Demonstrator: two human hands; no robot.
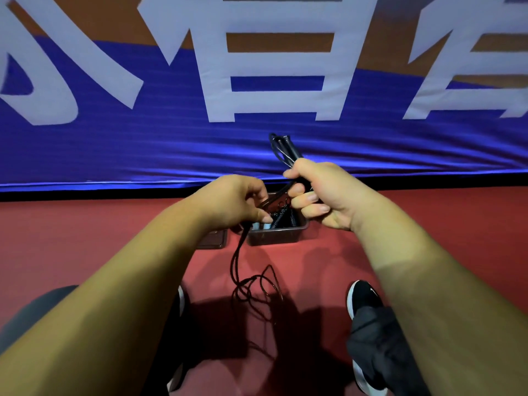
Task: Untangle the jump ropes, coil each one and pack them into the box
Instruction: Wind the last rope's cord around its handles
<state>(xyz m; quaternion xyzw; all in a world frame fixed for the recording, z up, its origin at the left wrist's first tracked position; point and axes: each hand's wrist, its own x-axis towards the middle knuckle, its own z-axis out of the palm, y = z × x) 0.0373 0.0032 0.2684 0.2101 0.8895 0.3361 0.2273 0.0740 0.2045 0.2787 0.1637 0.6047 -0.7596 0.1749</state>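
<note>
Jump rope [281,151] part-coiled: loops clenched in right hand [323,192], strand pinched by left hand [234,201], both above box [277,234]. Rest a loose tail [257,287] heaped on floor [114,252]. Other ropes seemingly boxed already. Remaining: finish coiling, pack.

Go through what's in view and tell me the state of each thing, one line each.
Black jump rope: partly coiled, tail loose and tangled on the red floor.
Dark brown plastic box: open, upright on the floor, other ropes inside.
Right hand: grips the rope's coiled loops.
Left hand: pinches the same rope above the box.
</note>
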